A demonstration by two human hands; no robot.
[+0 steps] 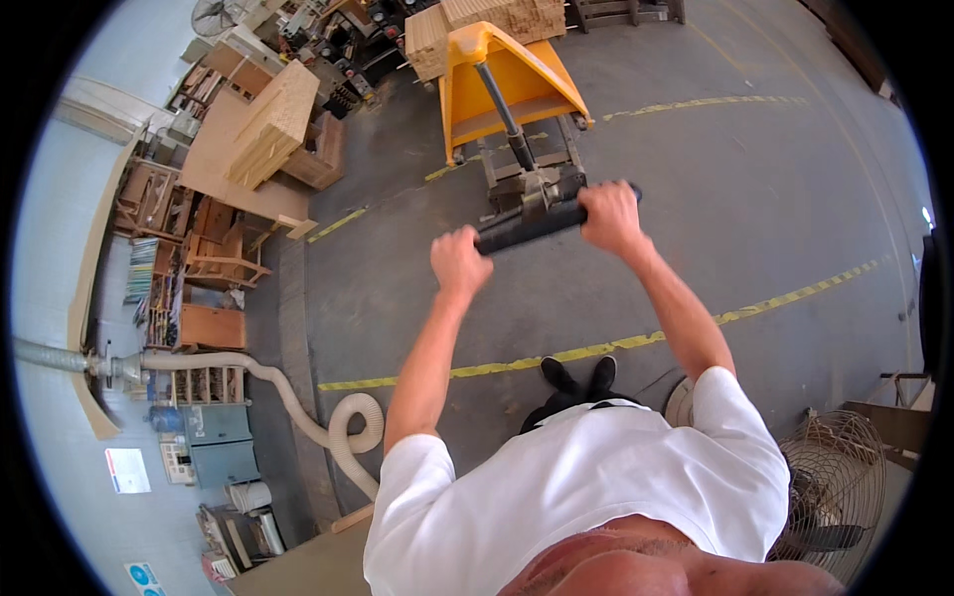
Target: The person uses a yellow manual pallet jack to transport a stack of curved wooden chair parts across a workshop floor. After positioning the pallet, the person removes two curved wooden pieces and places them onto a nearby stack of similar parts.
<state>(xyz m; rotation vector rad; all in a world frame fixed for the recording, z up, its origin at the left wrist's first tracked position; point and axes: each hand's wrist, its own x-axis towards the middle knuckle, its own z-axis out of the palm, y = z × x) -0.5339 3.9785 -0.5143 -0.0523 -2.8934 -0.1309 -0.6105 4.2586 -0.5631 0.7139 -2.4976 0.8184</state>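
Both my arms reach forward to the black handle bar (533, 228) of a yellow lift truck, which looks like a scissor-type pallet truck. My left hand (461, 261) is closed round the bar's left end. Near the right end, my right hand (609, 216) grips it with the fingers wrapped over, leaving a short black tip beyond. Past the bar rise a dark hydraulic cylinder (504, 114) and the truck's yellow frame (465, 99). Bundles of light wooden boards (425, 43) appear behind and beside the frame; their support is hidden.
Stacked light timber (278, 124) stands on a board at the left, near wooden shelves (214, 323). A ribbed cream hose (268, 373) curls along the left floor. A caged fan (835, 477) stands at the lower right. Yellow tape lines (556, 356) cross the grey floor.
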